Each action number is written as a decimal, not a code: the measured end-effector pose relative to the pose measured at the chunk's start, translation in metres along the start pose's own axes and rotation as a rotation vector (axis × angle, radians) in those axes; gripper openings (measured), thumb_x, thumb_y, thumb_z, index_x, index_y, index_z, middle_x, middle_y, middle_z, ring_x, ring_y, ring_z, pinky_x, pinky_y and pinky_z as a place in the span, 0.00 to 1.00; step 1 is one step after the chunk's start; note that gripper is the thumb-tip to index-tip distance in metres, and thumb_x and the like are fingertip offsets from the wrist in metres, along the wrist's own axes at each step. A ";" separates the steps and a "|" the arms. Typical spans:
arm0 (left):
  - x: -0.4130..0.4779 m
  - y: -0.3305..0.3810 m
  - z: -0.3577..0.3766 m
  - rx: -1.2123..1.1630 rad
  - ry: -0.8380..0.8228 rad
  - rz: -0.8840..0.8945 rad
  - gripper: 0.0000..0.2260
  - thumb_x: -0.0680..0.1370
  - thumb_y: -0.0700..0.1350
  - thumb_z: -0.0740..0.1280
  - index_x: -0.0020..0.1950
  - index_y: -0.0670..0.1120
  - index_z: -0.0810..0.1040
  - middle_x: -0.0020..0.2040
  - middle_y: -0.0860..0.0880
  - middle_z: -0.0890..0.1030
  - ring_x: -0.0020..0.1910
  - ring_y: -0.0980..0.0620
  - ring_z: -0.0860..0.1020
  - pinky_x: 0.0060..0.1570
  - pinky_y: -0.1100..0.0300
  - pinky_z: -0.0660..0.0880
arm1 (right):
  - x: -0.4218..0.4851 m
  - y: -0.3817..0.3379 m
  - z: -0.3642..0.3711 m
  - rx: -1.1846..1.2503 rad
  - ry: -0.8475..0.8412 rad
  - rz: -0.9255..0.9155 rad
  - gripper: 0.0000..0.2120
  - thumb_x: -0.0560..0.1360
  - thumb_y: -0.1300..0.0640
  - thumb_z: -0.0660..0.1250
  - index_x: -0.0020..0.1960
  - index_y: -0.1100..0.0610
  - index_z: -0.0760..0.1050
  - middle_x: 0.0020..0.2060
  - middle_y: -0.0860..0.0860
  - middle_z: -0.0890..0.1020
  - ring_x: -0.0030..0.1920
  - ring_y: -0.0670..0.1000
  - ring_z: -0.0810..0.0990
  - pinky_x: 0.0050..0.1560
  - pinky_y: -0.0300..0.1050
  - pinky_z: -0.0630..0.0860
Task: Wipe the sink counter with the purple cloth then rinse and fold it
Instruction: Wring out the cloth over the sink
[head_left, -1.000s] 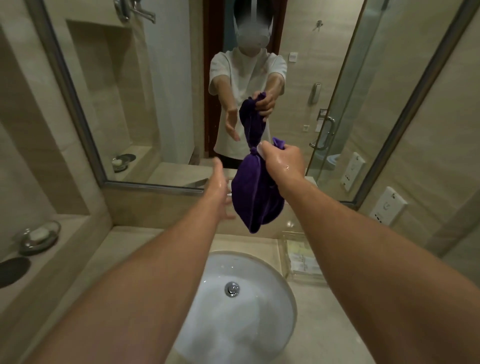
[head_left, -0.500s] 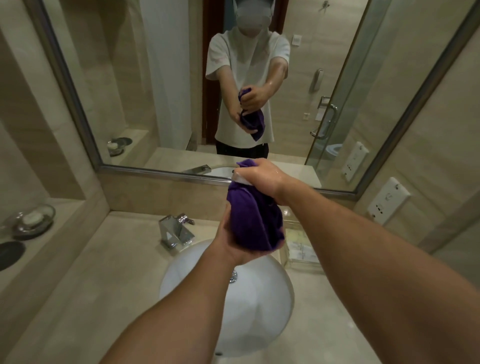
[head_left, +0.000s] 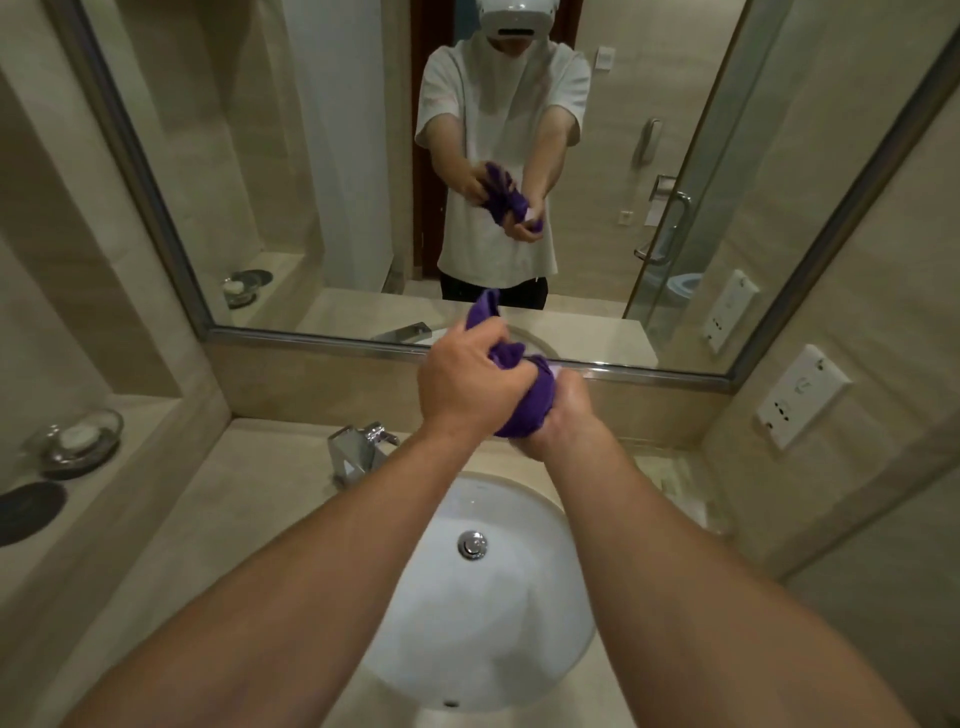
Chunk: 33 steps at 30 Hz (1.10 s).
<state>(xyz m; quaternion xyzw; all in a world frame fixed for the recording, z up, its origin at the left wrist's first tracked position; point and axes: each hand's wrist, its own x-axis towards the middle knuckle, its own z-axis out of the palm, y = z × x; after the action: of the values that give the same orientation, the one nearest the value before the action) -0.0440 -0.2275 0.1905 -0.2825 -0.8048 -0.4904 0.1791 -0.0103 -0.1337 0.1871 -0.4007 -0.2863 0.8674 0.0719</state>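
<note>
The purple cloth (head_left: 524, 389) is bunched into a twisted wad held in the air above the far rim of the white sink basin (head_left: 498, 623). My left hand (head_left: 462, 379) grips its upper part from the left, with a purple end sticking up past the knuckles. My right hand (head_left: 563, 421) grips its lower part from the right and looks wet. Both hands are closed tight around the cloth. The beige stone counter (head_left: 234, 519) surrounds the basin.
A chrome faucet (head_left: 356, 452) stands at the basin's far left. A glass soap dish (head_left: 78, 441) and a dark coaster (head_left: 28, 512) sit on the left ledge. A clear tray (head_left: 680, 488) lies at the right. The mirror (head_left: 311, 156) and a wall socket (head_left: 800, 397) face me.
The cloth hung from my right hand with my left hand open beside it. My left hand then closed on it, and now both hands squeeze it into a tight wad lower down.
</note>
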 end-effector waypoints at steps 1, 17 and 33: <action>-0.001 -0.004 0.001 0.058 -0.039 0.158 0.08 0.68 0.48 0.72 0.36 0.50 0.74 0.34 0.54 0.74 0.32 0.53 0.72 0.31 0.63 0.67 | 0.001 0.001 -0.002 -0.042 0.032 0.038 0.18 0.81 0.50 0.54 0.48 0.60 0.78 0.31 0.57 0.84 0.33 0.58 0.84 0.28 0.46 0.81; 0.014 -0.035 0.016 -0.090 -0.265 -0.454 0.37 0.73 0.53 0.74 0.77 0.55 0.57 0.53 0.57 0.72 0.48 0.54 0.73 0.48 0.55 0.76 | 0.034 0.006 0.001 -0.322 0.373 -0.474 0.16 0.72 0.45 0.70 0.57 0.51 0.77 0.49 0.52 0.83 0.46 0.56 0.84 0.49 0.57 0.83; 0.017 -0.047 0.006 -1.293 -0.248 -1.343 0.11 0.79 0.41 0.60 0.51 0.37 0.81 0.47 0.38 0.83 0.46 0.40 0.82 0.53 0.47 0.80 | 0.008 -0.013 0.028 -1.191 0.181 -1.226 0.09 0.72 0.59 0.71 0.46 0.50 0.73 0.44 0.48 0.76 0.42 0.47 0.76 0.39 0.39 0.74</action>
<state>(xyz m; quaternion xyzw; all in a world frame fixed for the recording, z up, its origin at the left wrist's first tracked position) -0.0866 -0.2340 0.1645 0.1458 -0.3841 -0.8093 -0.4198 -0.0379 -0.1330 0.2034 -0.2138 -0.8530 0.3452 0.3280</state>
